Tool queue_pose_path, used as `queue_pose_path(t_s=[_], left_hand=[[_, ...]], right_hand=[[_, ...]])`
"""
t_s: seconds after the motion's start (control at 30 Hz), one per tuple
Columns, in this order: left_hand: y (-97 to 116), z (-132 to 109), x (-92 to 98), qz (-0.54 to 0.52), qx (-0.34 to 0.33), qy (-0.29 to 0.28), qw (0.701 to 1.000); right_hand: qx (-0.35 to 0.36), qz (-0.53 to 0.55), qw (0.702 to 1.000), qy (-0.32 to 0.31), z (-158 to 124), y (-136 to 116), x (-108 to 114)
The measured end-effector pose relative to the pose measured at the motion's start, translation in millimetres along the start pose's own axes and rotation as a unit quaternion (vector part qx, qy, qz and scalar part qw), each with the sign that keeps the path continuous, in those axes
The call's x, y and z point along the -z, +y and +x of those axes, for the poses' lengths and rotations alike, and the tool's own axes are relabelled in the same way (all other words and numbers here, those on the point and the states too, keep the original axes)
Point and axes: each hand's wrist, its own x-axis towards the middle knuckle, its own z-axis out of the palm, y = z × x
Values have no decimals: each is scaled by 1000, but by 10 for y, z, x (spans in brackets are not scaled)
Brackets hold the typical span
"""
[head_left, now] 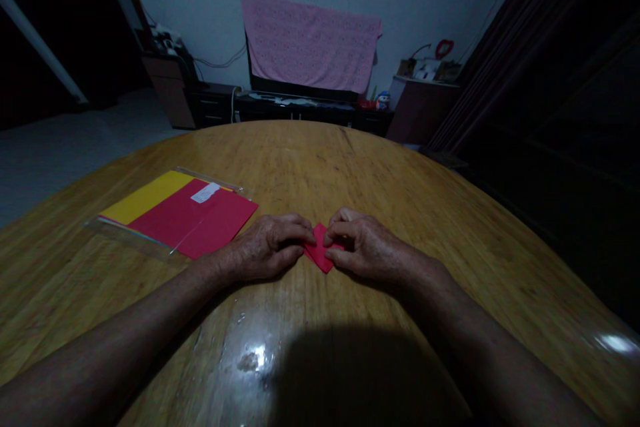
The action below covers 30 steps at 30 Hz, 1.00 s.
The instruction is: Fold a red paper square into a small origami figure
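A small folded piece of red paper [320, 255] lies on the wooden table between my two hands, one corner pointing toward me. My left hand [275, 243] grips its left side, with thumb and fingers closed on the edge. From the other side my right hand [363, 243] pinches the paper, fingers curled and thumb low near the front corner. Both hands rest close to the tabletop, and their fingers cover the paper's left and right parts.
Left of my hands lies a clear plastic packet with red and yellow paper sheets [200, 220] and a white label. The round wooden table [310, 153] fills the foreground. Beyond its far edge stand a low dark cabinet [215, 103] and a screen under a pink cloth [313, 43].
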Motion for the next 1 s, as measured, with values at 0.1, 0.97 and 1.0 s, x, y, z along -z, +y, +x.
queue_pose_path(t_s=[0.1,0.97,1.0], left_hand=[[-2,-5,29,-21,21,3,1000],[-41,-31,-2,89,22,12,996],[-38,-31,-6,93,16,15,995]], right_hand=[[3,-3,1000,1,4,13,-6],[0,-23,1000,8,28,74,-7],[0,-22,1000,6,28,79,-8]])
